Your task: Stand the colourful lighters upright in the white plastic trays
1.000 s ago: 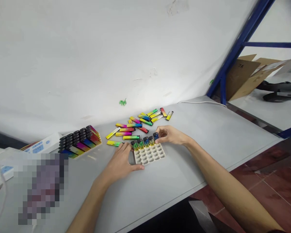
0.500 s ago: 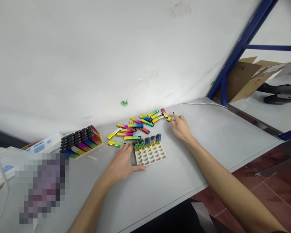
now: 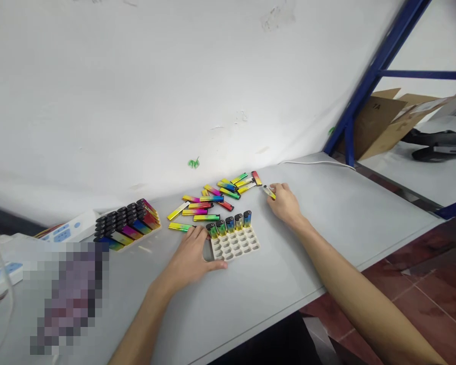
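A cream slotted tray lies on the grey table, its back row filled with several upright rainbow lighters. My left hand rests flat against the tray's left edge, fingers spread, thumb along its front. My right hand is to the right of the tray, fingers pinched on a yellow lighter lifted just off the table. A loose pile of rainbow lighters lies behind the tray near the wall.
A full tray of lighters sits at the left, beside white power strips. A white cable runs along the wall. A blue rack frame and cardboard stand at the right. The table's front edge drops to a red floor.
My right hand left the tray's back row, reached to the right end of the pile, and picked up a yellow lighter. The left hand stayed on the tray.
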Demonstrator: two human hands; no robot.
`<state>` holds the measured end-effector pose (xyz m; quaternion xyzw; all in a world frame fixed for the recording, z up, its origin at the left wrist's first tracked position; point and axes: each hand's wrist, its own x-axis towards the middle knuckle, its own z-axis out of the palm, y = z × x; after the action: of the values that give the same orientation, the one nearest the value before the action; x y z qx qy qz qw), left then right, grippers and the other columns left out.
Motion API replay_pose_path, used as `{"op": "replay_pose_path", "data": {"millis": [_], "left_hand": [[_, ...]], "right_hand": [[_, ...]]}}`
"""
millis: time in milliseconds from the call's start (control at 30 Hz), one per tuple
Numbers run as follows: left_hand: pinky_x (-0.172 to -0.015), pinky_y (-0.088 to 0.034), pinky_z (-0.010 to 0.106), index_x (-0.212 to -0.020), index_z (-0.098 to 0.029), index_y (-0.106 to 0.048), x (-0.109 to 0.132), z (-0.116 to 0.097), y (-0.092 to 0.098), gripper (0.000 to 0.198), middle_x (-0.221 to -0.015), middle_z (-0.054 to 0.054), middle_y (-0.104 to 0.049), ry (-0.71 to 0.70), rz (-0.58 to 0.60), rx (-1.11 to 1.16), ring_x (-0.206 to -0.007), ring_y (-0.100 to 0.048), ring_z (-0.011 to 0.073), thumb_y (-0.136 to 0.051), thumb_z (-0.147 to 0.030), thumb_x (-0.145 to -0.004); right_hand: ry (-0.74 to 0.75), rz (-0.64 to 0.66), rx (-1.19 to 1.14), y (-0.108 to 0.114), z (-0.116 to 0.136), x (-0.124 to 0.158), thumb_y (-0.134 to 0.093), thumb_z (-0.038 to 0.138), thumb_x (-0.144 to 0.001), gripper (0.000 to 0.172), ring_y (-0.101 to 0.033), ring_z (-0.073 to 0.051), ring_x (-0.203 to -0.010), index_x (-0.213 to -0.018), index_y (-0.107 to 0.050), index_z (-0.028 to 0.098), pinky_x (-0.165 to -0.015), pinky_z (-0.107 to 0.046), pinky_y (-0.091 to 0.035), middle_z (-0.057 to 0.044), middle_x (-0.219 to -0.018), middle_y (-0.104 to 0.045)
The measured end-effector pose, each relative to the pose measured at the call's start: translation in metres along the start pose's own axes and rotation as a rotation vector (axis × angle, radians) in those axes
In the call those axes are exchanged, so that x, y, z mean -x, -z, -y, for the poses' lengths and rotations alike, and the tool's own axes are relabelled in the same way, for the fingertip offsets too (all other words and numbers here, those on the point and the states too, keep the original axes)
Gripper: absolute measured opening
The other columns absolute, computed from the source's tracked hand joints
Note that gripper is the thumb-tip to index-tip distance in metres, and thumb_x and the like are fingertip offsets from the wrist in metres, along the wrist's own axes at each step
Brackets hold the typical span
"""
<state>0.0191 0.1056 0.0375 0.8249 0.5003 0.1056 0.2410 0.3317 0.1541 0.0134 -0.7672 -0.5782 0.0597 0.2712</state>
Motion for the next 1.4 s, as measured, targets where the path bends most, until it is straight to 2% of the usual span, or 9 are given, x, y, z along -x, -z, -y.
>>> {"op": "replay_pose_path", "data": {"millis": [167,333,467,567,633,833,1000,1133,1400], "left_hand": [[-0.097,-0.044,0.05,-0.102,-0.022,-0.056,0.001,0.0,0.0,0.066,-0.116,0.01,-0.058,0.017,-0.001,-0.011,-0.12,-0.048,0.0376,-0.073,-0.072,-0.063],[-0.098,-0.043,0.05,-0.104,-0.022,-0.056,0.0,-0.002,0.001,0.065,-0.115,0.01,-0.058,0.001,0.004,-0.02,-0.117,-0.049,0.0361,-0.074,-0.071,-0.064],[-0.099,-0.043,0.05,-0.104,-0.022,-0.056,0.0,-0.001,0.0,0.066,-0.114,0.009,-0.058,-0.014,-0.001,-0.041,-0.116,-0.05,0.0351,-0.074,-0.072,-0.064],[-0.099,-0.043,0.049,-0.105,-0.022,-0.055,0.0,0.0,-0.001,0.065,-0.116,0.009,-0.057,-0.009,0.006,-0.042,-0.117,-0.049,0.0347,-0.073,-0.071,-0.066],[-0.098,-0.044,0.049,-0.105,-0.022,-0.055,0.0,-0.001,-0.001,0.065,-0.117,0.009,-0.056,0.003,0.013,-0.041,-0.118,-0.048,0.0351,-0.073,-0.071,-0.066],[-0.098,-0.043,0.049,-0.101,-0.022,-0.054,0.001,-0.006,0.003,0.062,-0.115,0.01,-0.056,0.02,0.035,-0.048,-0.118,-0.048,0.0359,-0.073,-0.07,-0.066],[-0.097,-0.043,0.049,-0.098,-0.022,-0.053,0.001,-0.007,0.004,0.062,-0.115,0.01,-0.056,0.046,0.044,-0.049,-0.118,-0.048,0.0367,-0.073,-0.071,-0.065],[-0.098,-0.044,0.049,-0.099,-0.023,-0.054,0.0,-0.003,0.002,0.063,-0.115,0.01,-0.057,0.029,0.025,-0.042,-0.118,-0.048,0.0362,-0.073,-0.072,-0.064],[-0.097,-0.044,0.049,-0.099,-0.023,-0.054,0.001,-0.007,0.003,0.06,-0.115,0.009,-0.057,0.039,0.025,-0.039,-0.119,-0.048,0.0366,-0.074,-0.069,-0.065]], "right_hand": [[0.088,0.145,-0.399,0.0,0.013,0.006,-0.054,0.017,-0.081,0.031,-0.064,-0.017,-0.081,-0.111,-0.058,0.021,-0.075,-0.03,-0.048,-0.006,-0.108,-0.064],[0.027,0.355,-0.642,0.0,0.028,0.017,-0.053,0.024,-0.084,0.024,-0.053,-0.012,-0.057,-0.107,-0.047,0.025,-0.059,-0.026,-0.04,0.004,-0.082,-0.068],[-0.01,0.353,-0.738,-0.001,0.035,0.021,-0.052,0.041,-0.089,0.024,-0.045,-0.012,-0.056,-0.102,-0.054,0.022,-0.054,-0.025,-0.033,0.006,-0.062,-0.053],[-0.047,0.427,-0.898,-0.002,0.038,0.022,-0.046,0.054,-0.091,0.037,-0.033,-0.01,-0.048,-0.092,-0.059,0.019,-0.047,-0.024,-0.025,0.006,-0.059,-0.041],[-0.085,0.469,-1.012,-0.002,0.04,0.023,-0.044,0.056,-0.092,0.037,-0.03,-0.008,-0.045,-0.09,-0.056,0.02,-0.044,-0.023,-0.022,0.006,-0.062,-0.043],[-0.143,0.4,-1.135,0.0,0.046,0.026,-0.045,0.061,-0.092,0.039,-0.026,-0.009,-0.045,-0.09,-0.053,0.023,-0.043,-0.021,-0.02,0.008,-0.057,-0.035],[-0.28,0.434,-1.187,0.0,0.046,0.023,-0.037,0.074,-0.088,0.062,-0.022,-0.007,-0.043,-0.061,-0.046,0.019,-0.042,-0.023,-0.015,0.005,-0.053,-0.031],[-0.319,0.447,-1.24,0.0,0.046,0.022,-0.037,0.063,-0.092,0.056,-0.016,-0.007,-0.042,-0.055,-0.034,0.021,-0.041,-0.024,-0.012,0.006,-0.049,-0.025],[-0.309,0.408,-1.315,-0.001,0.047,0.021,-0.032,0.048,-0.093,0.047,-0.008,-0.008,-0.042,-0.053,-0.028,0.023,-0.041,-0.025,-0.007,0.008,-0.045,-0.016]]}}
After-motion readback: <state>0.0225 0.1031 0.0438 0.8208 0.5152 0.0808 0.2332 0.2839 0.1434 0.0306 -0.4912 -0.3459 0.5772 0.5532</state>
